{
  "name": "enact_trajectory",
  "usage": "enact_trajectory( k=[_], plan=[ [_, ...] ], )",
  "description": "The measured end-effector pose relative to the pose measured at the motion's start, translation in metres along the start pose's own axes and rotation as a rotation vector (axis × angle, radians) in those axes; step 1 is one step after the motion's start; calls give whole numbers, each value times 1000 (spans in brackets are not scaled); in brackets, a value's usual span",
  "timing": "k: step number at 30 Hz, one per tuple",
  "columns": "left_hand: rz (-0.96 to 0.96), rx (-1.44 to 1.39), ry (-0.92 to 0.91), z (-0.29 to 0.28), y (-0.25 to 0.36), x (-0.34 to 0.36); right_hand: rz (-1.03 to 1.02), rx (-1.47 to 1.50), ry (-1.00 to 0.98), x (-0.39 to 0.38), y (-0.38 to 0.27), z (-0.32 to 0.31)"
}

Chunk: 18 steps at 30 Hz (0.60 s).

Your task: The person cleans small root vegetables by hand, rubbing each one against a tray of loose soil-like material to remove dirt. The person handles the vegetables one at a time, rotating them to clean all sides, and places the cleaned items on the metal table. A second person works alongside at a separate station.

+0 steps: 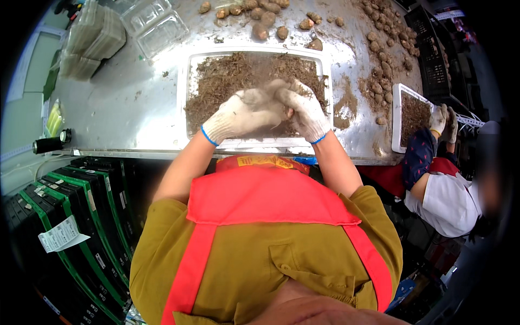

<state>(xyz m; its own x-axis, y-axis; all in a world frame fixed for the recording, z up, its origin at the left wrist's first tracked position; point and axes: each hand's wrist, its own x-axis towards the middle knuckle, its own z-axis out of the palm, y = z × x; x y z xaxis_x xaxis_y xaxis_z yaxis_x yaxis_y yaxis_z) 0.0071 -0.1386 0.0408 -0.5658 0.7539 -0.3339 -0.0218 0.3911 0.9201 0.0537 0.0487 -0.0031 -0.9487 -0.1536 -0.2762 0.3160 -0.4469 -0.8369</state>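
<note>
My left hand and my right hand, both in white knit gloves with blue cuffs, are cupped together above a white tray. Their fingers close around a small taro, of which only a pinkish-brown bit shows between the gloves. The fingertips are slightly smeared by motion. Beneath them, brown fibrous scrapings cover much of the tray's bottom.
Loose taros lie beyond the tray, with a larger heap to the right. Clear plastic boxes stand at the far left. A co-worker's gloved hands are beside another tray. Black-and-green crates stand below left.
</note>
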Motion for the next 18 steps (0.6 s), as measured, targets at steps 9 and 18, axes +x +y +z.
enact_trajectory(
  k=[9, 18],
  plan=[
    [206, -317, 178, -9, -42, -1, -286, -503, -87, -7, -39, -1],
    [-88, -326, 229, -5, -15, -6, -918, -1234, 125, -1, -18, 8]
  ],
)
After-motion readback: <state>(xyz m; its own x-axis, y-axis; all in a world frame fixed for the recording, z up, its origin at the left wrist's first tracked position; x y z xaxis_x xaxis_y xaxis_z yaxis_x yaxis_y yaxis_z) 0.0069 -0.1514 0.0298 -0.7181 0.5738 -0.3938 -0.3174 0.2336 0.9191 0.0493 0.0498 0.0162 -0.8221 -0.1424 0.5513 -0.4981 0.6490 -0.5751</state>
